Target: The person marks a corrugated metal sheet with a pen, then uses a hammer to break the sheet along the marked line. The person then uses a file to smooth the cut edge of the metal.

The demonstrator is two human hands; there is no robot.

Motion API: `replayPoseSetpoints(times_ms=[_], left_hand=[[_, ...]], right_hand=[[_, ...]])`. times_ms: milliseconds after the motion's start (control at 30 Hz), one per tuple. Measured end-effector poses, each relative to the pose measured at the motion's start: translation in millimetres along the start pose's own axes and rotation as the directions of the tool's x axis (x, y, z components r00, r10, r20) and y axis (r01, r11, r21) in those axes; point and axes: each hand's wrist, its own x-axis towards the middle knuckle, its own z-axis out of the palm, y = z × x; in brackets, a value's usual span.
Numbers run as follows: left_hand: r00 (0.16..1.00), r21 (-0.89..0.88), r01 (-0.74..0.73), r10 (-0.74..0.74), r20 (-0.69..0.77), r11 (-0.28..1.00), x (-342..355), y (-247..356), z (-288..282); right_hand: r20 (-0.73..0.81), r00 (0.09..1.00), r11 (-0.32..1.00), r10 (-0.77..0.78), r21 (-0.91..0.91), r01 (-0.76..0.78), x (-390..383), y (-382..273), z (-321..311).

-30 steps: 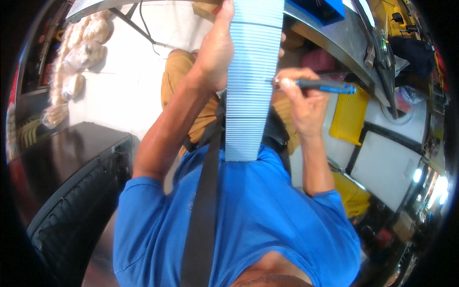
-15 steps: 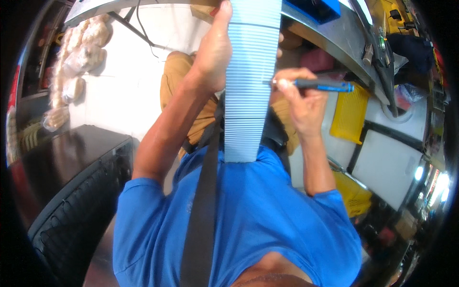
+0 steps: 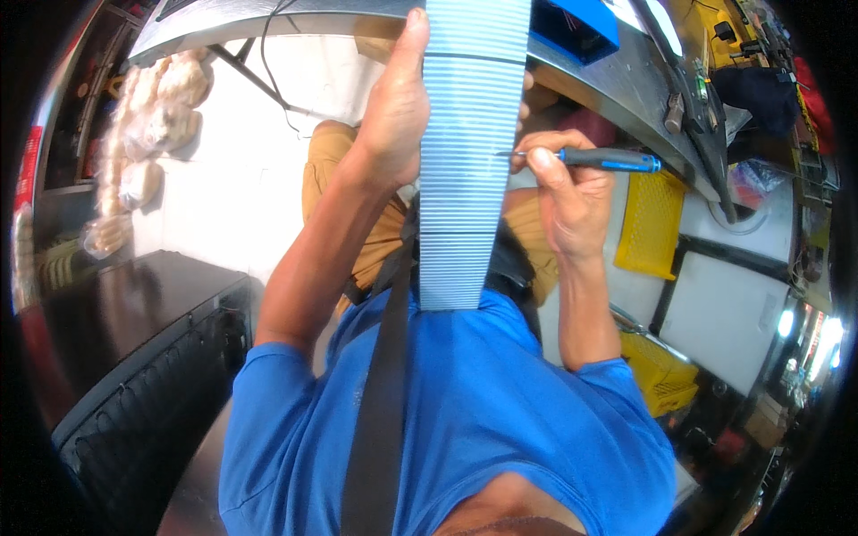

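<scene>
- Blue shirt: fills the lower middle; the wearer's head is out of frame except for a sliver at the lower edge
- Metal bench: crosses the top, its edge bent by the lens; the middle is hidden behind the ribbed panel
- Ribbed panel: pale, long, held lengthwise in front of the body between bench and shirt; upper end cut off by the frame, lower end at the shirt, underside not visible
- Black strap: runs down over the shirt, left of the panel
- Plastic bags: in a row on the floor at left; pale contents hard to make out
- Left hand: grips the panel by its left edge, thumb upward; most fingers hidden beneath, tips showing past the right edge
- Right hand: closed round the screwdriver, some fingers curled out of sight
- Yellow basket: right of the right hand
- Screwdriver: blue and black handle, shaft pointing left to the panel's right edge; tip contact cannot be confirmed
</scene>
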Motion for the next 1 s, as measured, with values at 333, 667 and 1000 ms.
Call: replayPoseSetpoints(times_ms=[333,667,1000], left_hand=[[0.997,0.034,0.058,-0.056,-0.056,0.998,-0.8,7.1,2.4],[0.997,-0.206,-0.002,-0.014,-0.076,0.978,-40.9,7.1,-14.2],[0.956,-0.395,-0.141,0.021,-0.292,0.908,-83.6,-6.6,-27.4]], right_hand=[[-0.016,0.999,0.997,0.039,-0.065,-0.039,-6.4,11.7,1.5],[-0.237,0.971,0.721,0.04,-0.666,-0.192,77.2,-39.2,-120.4],[-0.221,0.971,0.096,-0.092,-0.973,-0.212,134.1,-50.4,-153.6]])
